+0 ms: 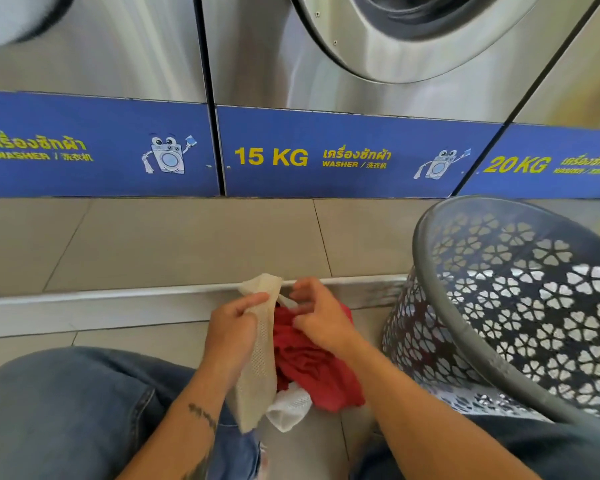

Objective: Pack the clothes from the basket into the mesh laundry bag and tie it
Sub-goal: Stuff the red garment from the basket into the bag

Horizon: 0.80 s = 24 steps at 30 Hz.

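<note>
Pinching the cream mesh bag (257, 355) at its upper edge, the left hand (234, 327) holds it up between the person's knees, while the right hand (321, 318) presses curled fingers onto red clothes (312, 362) at the bag's mouth. With the gray basket (520, 306) tipped on its side near right, apparently empty, the risk is spillage: red and white cloth (288, 408) bulges from the near side and could slip onto the floor (174, 244) if the mouth sags before tying.
</note>
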Available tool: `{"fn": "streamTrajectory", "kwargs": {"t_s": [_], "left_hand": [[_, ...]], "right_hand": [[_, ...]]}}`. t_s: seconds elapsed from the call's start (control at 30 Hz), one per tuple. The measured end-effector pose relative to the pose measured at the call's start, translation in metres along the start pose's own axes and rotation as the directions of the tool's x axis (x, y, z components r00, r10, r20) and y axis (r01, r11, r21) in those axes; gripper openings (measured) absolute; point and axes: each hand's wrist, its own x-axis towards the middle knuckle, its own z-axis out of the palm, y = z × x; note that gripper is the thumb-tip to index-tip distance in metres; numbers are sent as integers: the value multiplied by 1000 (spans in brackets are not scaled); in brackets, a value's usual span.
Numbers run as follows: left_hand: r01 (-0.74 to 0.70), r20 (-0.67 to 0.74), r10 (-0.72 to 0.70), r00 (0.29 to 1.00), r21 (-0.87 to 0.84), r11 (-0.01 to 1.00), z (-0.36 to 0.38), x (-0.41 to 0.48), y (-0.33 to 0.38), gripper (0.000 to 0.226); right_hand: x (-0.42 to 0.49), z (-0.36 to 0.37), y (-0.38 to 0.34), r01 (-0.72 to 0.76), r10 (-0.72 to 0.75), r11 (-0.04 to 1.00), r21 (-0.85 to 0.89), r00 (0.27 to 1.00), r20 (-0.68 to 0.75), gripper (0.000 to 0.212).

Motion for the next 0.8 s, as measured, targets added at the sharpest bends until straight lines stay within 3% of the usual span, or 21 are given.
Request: {"fn": "streamTrajectory", "kwargs": {"t_s": [0.07, 0.13, 0.17, 0.23, 0.27, 0.33, 0.5, 0.63, 0.7, 0.8], "left_hand": [[11, 45, -13, 999, 56, 998, 6, -2, -5, 48], [8, 93, -18, 995, 104, 995, 12, -3, -9, 47], [2, 112, -16, 994, 126, 992, 14, -2, -11, 47], [-2, 136, -19, 991, 154, 988, 18, -2, -14, 47], [1, 141, -24, 990, 165, 986, 19, -2, -15, 47], [8, 140, -35, 990, 186, 983, 20, -1, -17, 47], [1, 81, -14, 997, 167, 986, 18, 2, -18, 49], [-44, -25, 45, 999, 61, 997, 13, 1, -9, 51], [-74, -79, 74, 994, 3, 997, 8, 1, -4, 51], [-112, -159, 90, 983, -133, 985, -3, 0, 1, 51]], "right_hand": [[0, -12, 7, -82, 68, 996, -40, 961, -266, 56], [-10, -23, 21, -275, 199, 942, -194, 919, -340, 81], [-17, -27, 28, -393, 342, 912, -120, 888, -307, 94], [-26, -29, 52, -524, 559, 819, 234, 821, -115, 101], [-28, -27, 62, -560, 604, 745, 362, 797, -12, 93], [-31, -19, 67, -594, 619, 691, 413, 781, 87, 64], [-20, -10, 58, -430, 490, 840, 330, 863, -125, 32], [-16, -10, 23, -246, 225, 969, -33, 928, -297, 23], [-14, -8, 0, -94, 16, 964, -249, 955, -297, 33], [-20, 6, -27, 163, -234, 890, -427, 965, -119, 46]]}}
